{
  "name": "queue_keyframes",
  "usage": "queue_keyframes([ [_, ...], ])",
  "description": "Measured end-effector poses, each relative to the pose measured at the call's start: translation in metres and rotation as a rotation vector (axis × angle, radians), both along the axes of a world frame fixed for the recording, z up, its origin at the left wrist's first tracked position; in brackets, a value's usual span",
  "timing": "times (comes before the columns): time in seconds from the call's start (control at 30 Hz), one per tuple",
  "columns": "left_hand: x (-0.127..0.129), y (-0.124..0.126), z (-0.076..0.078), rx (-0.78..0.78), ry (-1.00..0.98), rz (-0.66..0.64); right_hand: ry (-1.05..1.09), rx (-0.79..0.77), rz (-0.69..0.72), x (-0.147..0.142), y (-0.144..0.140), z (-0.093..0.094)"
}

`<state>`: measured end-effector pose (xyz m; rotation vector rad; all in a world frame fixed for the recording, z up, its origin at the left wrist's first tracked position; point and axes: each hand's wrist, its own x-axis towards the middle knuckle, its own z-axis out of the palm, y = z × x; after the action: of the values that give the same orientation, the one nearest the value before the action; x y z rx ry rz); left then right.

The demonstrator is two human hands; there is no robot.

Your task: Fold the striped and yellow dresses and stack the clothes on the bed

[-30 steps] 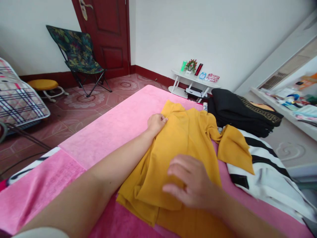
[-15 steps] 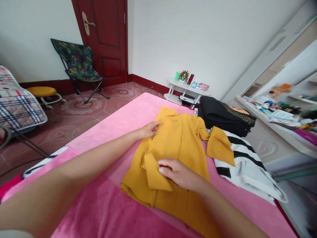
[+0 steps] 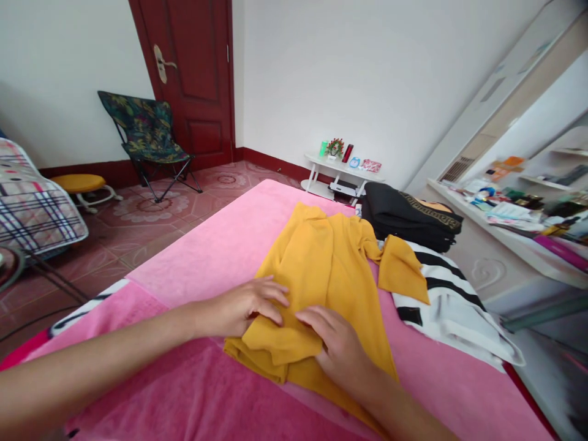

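Note:
A mustard-yellow long-sleeved top (image 3: 312,251) lies spread over the pink bed cover. One of its sleeves is turned inward, and the sleeve's wide end (image 3: 282,343) rests on the body of the top near its lower left. My left hand (image 3: 250,309) has its fingers curled over the left side of that sleeve end. From the right, my right hand (image 3: 335,343) holds the same piece of cloth, its thumb partly hidden. The other sleeve (image 3: 403,269) reaches out to the right, over a white garment with black stripes (image 3: 459,318).
Pink bedding (image 3: 220,245) surrounds the top. Folded black clothes (image 3: 408,214) are stacked at the bed's far right. Beyond stand a small white table (image 3: 337,164) and a cluttered shelf (image 3: 496,233). A folding chair (image 3: 149,131) and a yellow stool (image 3: 80,182) are at the left.
My left hand has come back from the top's left edge to the sleeve end beside my right hand. The sleeve end now lies flatter and more crosswise.

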<state>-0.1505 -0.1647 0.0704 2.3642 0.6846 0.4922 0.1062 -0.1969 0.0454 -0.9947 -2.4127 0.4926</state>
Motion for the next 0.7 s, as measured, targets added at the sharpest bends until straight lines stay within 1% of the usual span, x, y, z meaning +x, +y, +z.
queue_keyframes([
  [0.07,0.004,0.000,0.003,-0.155,-0.060,0.034,0.099,0.004,-0.023,-0.003,0.000,0.005],
  [0.1,0.006,0.001,0.005,-0.247,-0.102,0.063,0.141,-0.026,-0.046,-0.004,-0.001,0.008],
  [0.17,0.009,0.002,0.006,-0.420,-0.197,0.119,0.241,-0.151,-0.139,-0.007,0.000,0.014],
  [0.2,0.011,0.003,0.005,-0.495,-0.240,0.144,0.312,-0.250,-0.195,-0.009,0.001,0.015],
  [0.27,0.016,0.004,0.001,-0.616,-0.291,0.187,0.464,-0.520,-0.276,-0.013,0.004,0.014],
  [0.33,0.020,0.005,-0.005,-0.694,-0.291,0.213,0.572,-0.801,-0.291,-0.016,0.008,0.008],
  [0.37,0.020,0.005,-0.008,-0.699,-0.276,0.230,0.595,-0.902,-0.294,-0.016,0.009,0.004],
  [0.4,0.020,0.005,-0.011,-0.675,-0.249,0.258,0.610,-0.963,-0.303,-0.016,0.009,0.000],
  [0.43,0.019,0.005,-0.013,-0.621,-0.205,0.297,0.624,-0.984,-0.315,-0.016,0.009,-0.003],
  [0.5,0.015,0.006,-0.015,-0.456,-0.045,0.409,0.643,-0.954,-0.325,-0.015,0.007,-0.008],
  [0.6,0.014,0.009,-0.010,-0.156,0.276,0.601,0.603,-0.870,-0.310,-0.014,0.006,-0.010],
  [0.63,0.016,0.010,-0.006,-0.059,0.341,0.636,0.574,-0.818,-0.313,-0.014,0.007,-0.010],
  [0.67,0.022,0.011,-0.001,0.028,0.368,0.646,0.540,-0.749,-0.317,-0.015,0.008,-0.009],
  [0.7,0.029,0.011,0.005,0.097,0.357,0.624,0.506,-0.665,-0.321,-0.015,0.010,-0.010],
])
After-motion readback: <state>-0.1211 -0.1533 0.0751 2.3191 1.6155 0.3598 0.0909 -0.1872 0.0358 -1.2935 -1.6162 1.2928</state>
